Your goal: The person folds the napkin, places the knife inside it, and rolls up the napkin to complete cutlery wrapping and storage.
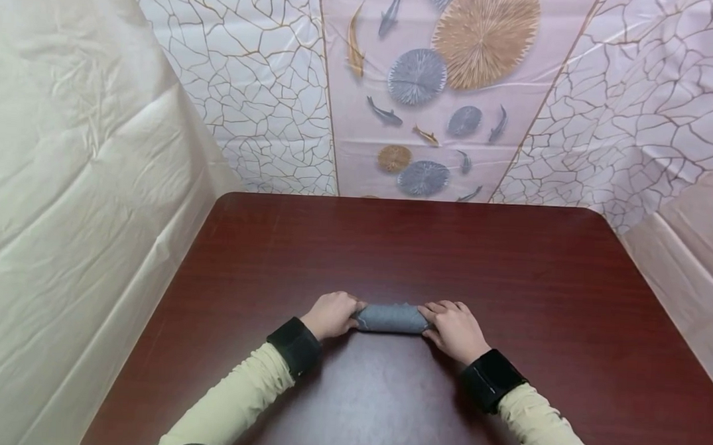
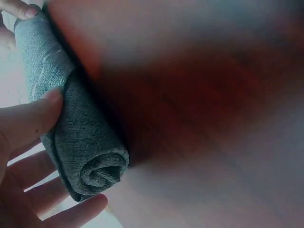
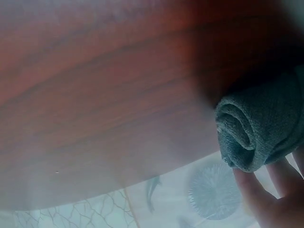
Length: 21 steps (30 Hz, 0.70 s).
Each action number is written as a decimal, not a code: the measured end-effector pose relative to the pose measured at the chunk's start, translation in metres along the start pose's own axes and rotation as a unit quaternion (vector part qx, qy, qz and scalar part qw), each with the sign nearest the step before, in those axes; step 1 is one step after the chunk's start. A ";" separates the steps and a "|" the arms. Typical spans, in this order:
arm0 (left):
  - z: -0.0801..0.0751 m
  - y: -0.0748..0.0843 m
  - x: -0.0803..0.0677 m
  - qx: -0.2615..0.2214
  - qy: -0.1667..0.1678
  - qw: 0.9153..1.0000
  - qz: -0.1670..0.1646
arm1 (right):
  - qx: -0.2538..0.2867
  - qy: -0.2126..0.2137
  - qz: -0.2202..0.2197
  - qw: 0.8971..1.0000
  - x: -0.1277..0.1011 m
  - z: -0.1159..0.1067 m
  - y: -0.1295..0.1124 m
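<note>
A grey-blue cloth (image 1: 393, 318), rolled into a tight cylinder, lies crosswise on the table in front of me. At its left end my left hand (image 1: 332, 314) holds it, with the thumb on the near side and the fingers behind. My right hand (image 1: 456, 330) grips the other end in much the same way. The left wrist view shows the spiral end of the roll (image 2: 102, 173) beside the spread fingers. In the right wrist view the opposite spiral end (image 3: 237, 135) is visible, with fingertips beneath it; the right thumb is hidden there.
The dark red-brown table (image 1: 403, 251) has a glossy top with rounded far corners. Behind it hangs a patterned curtain (image 1: 419, 79), and a pale cloth sheet (image 1: 94, 204) hangs along the left side. Black bands (image 1: 294, 346) circle both wrists.
</note>
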<state>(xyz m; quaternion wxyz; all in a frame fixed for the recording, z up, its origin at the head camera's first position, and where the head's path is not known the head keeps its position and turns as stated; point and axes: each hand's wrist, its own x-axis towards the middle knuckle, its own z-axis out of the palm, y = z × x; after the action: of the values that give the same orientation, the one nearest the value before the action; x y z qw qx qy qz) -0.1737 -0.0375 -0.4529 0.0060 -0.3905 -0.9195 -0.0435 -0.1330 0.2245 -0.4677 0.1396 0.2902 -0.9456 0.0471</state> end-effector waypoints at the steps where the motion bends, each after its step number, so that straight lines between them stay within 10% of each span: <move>1: 0.000 -0.002 0.002 -0.003 -0.002 1.000 -0.002 | 0.000 -0.002 0.002 1.000 0.002 0.000 0.001; 21: 0.009 -0.027 0.059 -0.026 -0.038 0.993 -0.105 | 0.030 -0.045 0.100 0.994 0.041 0.018 0.040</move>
<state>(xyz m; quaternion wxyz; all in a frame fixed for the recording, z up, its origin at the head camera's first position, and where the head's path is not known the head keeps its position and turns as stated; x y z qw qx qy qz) -0.2337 -0.0127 -0.4609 -0.0439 -0.2932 -0.9536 -0.0529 -0.1921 0.2321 -0.4735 0.0827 0.2002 -0.9733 0.0756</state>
